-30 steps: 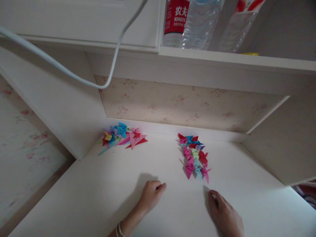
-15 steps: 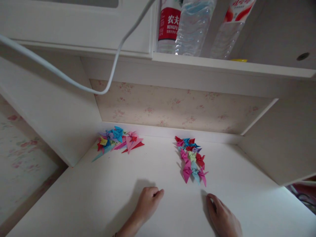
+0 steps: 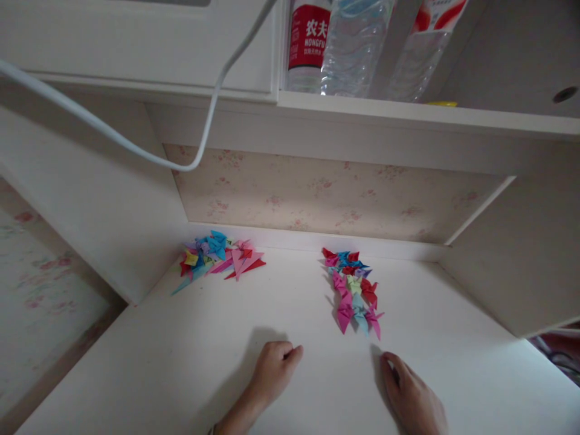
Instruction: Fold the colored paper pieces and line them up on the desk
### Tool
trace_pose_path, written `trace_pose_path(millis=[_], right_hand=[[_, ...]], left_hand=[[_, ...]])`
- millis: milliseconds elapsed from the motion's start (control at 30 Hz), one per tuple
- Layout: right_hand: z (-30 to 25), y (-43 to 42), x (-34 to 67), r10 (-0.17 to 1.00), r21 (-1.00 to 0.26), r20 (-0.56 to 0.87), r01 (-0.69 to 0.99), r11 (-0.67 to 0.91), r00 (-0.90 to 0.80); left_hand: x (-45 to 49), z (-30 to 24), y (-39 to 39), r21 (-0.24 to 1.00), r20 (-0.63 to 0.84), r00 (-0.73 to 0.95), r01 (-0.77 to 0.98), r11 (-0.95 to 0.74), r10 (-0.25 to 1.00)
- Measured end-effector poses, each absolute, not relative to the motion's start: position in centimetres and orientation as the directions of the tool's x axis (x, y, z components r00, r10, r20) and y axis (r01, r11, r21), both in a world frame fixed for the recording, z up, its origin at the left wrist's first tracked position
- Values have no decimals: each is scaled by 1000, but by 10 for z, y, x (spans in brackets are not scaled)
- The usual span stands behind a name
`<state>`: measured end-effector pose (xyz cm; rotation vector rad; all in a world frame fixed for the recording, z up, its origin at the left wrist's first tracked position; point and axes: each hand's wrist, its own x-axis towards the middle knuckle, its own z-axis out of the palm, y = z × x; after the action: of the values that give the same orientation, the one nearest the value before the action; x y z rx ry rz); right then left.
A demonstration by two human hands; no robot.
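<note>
Dim in here, shelf (image 3: 512, 54) dark, lit from right, left hand (image 3: 274, 367) and right hand (image 3: 410, 389) throwing soft leftward shadows.

Right hand (image 3: 411, 393) — near paper cranes (image 3: 354, 285)

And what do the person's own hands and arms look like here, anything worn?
The left hand and right hand are bare, without gloves. No sleeve shows on the left forearm; a sliver of a wristband appears at the picture's bottom edge. The right forearm is out of view.
</note>
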<state>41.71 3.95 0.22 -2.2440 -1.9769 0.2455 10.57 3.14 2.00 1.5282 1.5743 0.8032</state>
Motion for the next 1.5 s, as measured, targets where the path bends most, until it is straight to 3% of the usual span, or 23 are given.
trace_pose_path(millis=[1500], right_hand=[[5, 39, 417, 992, -187, -43, 974, -129, 123]], left_hand=[[106, 20, 30, 842, -85, 29, 536, 57, 996]])
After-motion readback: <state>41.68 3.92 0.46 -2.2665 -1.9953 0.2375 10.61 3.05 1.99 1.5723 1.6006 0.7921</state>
